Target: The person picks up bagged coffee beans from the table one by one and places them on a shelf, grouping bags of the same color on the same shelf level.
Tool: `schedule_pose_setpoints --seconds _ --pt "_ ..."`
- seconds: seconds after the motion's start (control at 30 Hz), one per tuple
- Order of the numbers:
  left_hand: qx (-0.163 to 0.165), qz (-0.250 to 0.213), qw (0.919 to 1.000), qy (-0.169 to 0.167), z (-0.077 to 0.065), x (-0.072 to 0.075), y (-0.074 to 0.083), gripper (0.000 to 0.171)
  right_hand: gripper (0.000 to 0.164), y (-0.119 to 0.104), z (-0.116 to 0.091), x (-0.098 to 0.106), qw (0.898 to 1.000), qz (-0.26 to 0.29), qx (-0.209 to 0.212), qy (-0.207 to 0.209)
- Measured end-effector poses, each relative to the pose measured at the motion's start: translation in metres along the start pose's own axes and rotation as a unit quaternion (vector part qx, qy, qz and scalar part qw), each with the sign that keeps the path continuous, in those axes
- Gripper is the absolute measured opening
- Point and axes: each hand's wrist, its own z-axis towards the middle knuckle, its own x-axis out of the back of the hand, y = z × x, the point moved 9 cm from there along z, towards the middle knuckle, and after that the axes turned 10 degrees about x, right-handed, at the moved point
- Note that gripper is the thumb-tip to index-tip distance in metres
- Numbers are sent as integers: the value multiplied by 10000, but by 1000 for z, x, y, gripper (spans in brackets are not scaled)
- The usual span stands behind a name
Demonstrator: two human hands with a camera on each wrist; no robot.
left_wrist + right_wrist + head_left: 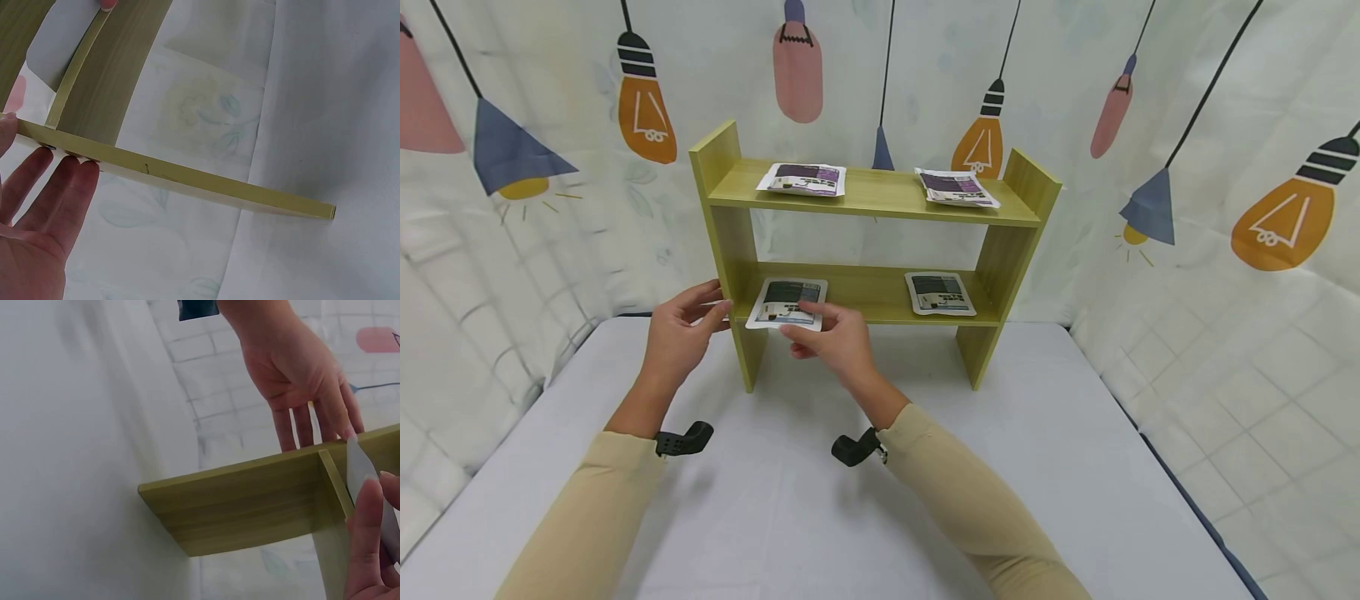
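Note:
A small greenish-yellow two-tier shelf rack (868, 321) stands on the table. My left hand (688, 325) holds its left side panel (187, 181), with the fingers against the outer face and the thumb at the front edge. With thumb and fingers, my right hand (838, 337) pinches the near edge of a flat white-edged packet (786, 302) at the left end of the lower shelf. In the right wrist view the packet (361, 472) appears edge-on, beside the left thumb. A similar packet (940, 293) lies at the lower shelf's right end.
Two packets with purple labels, one left (805, 179) and one right (957, 189), lie on the upper shelf (880, 187). A white cloth covers the table (790, 500). Behind the rack hangs a curtain (715, 67) printed with lamps.

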Motion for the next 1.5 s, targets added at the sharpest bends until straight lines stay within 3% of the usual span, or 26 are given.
schedule_pose_setpoints --seconds 1.5 --pt "14 -30 10000 -2 0 0 -1 53 49 0 9 2 9997 -263 11 24"
